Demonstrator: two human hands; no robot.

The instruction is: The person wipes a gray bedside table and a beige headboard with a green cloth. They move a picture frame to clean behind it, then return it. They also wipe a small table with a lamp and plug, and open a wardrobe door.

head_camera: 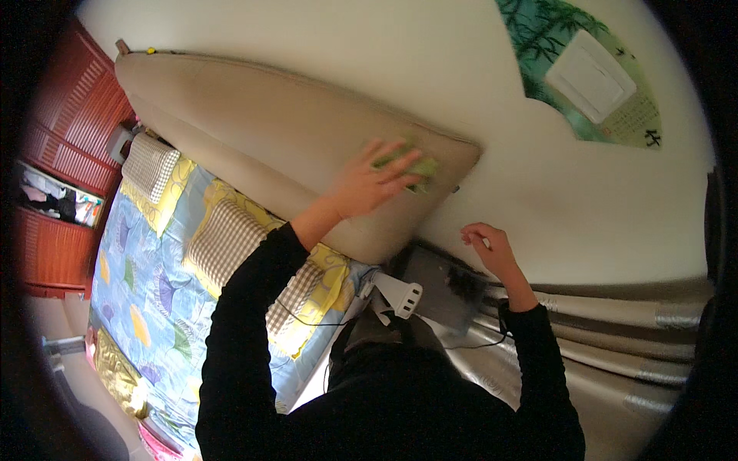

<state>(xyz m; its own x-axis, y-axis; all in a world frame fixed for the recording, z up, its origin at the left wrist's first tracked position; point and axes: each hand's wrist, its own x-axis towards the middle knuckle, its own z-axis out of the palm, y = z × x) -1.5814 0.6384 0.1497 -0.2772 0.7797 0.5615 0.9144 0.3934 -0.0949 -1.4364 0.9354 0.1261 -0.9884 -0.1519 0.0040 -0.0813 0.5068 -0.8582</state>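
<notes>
My left hand (375, 181) is spread over a green cloth (425, 167) and presses it flat on the beige padded headboard (277, 115), near its right end. Motion blurs the fingers and the cloth. To the right of the headboard, my right hand (489, 248) hangs in front of the pale wall (576, 213), fingers loosely curled, with nothing seen in it. A white power strip (407, 299) lies below, between the bed and a dark bedside surface (441, 282).
The bed (138, 276) has a blue floral cover, yellow pillows and checked pillow covers (228, 239). Silvery curtains (611, 340) hang at the lower right. A white switch plate (591, 76) is on the wall. Cables run near my body. Red louvred wardrobe doors (86, 121) stand at the far left.
</notes>
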